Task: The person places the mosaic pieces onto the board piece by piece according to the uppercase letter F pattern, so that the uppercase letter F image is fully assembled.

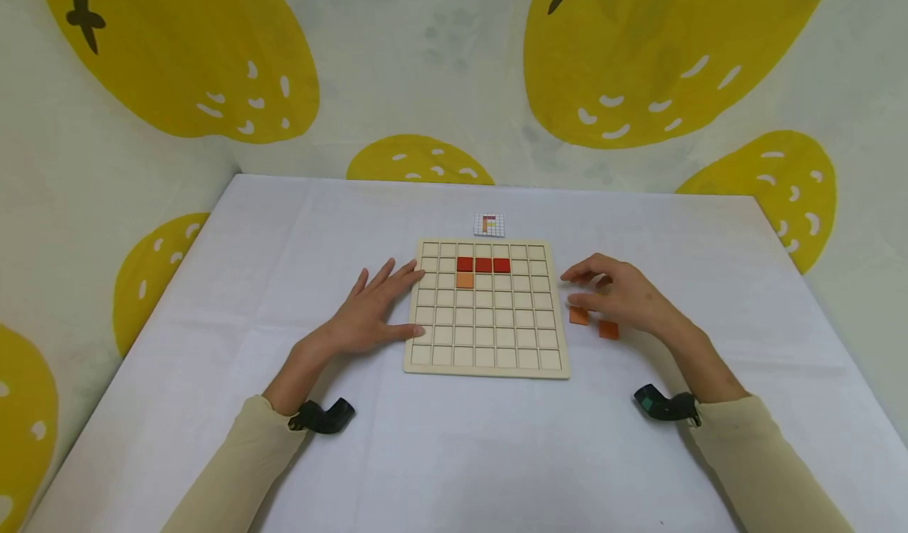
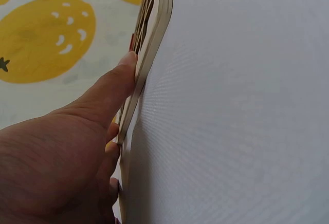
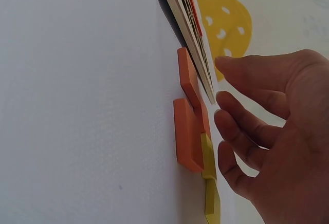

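Observation:
A pale wooden grid board [image 1: 485, 364] lies on the table, with three red tiles [image 1: 483, 265] in a row and one orange tile [image 1: 464, 281] below the leftmost. My left hand [image 1: 369, 312] is spread at the board's left side, its thumb and fingertips touching the edge. Right of the board, my right hand [image 1: 615, 290] hovers with bent fingers and a gap to the thumb, holding nothing. Loose orange tiles [image 1: 608, 329] lie beneath it. Yellow tiles [image 3: 211, 201], hidden by the hand in the head view, show beside the orange ones in the right wrist view.
A small pattern card [image 1: 489, 225] with coloured squares lies just behind the board. White cloth covers the table [image 1: 454, 454], and walls with yellow fruit prints stand behind and at the sides. A dark device [image 1: 322, 416] is strapped to each wrist.

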The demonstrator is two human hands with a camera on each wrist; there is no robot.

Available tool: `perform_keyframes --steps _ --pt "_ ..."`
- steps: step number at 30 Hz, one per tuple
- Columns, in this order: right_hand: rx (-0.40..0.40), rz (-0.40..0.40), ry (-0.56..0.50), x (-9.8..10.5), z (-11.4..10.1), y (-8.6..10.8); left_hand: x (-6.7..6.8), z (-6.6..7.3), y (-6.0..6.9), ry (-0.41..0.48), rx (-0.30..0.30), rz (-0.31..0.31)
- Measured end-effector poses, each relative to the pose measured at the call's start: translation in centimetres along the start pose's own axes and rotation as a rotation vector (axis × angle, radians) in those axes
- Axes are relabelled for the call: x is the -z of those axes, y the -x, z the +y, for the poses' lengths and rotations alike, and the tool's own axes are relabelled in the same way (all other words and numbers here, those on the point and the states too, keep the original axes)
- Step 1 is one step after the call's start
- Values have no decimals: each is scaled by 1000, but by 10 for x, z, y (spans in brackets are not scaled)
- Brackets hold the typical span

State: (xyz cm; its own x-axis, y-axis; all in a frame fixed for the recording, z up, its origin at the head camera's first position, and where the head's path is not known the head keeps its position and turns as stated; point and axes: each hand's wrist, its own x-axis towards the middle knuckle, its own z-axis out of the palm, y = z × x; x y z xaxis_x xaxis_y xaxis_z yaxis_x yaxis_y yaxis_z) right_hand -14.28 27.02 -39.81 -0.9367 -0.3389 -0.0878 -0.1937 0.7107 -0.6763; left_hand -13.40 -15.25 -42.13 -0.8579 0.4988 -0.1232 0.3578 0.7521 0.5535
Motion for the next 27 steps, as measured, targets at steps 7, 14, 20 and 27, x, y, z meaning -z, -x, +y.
perform_keyframes --steps 7,14,20,27 --pt "9 -23 16 6 4 5 0 0 0 -5 3 2" --pt "32 -27 28 9 13 10 0 0 0 -11 4 -2" --pt "43 -53 31 12 19 12 0 0 0 -10 12 -7" --pt "15 -61 78 12 21 9 -1 -1 0 -9 4 -2"
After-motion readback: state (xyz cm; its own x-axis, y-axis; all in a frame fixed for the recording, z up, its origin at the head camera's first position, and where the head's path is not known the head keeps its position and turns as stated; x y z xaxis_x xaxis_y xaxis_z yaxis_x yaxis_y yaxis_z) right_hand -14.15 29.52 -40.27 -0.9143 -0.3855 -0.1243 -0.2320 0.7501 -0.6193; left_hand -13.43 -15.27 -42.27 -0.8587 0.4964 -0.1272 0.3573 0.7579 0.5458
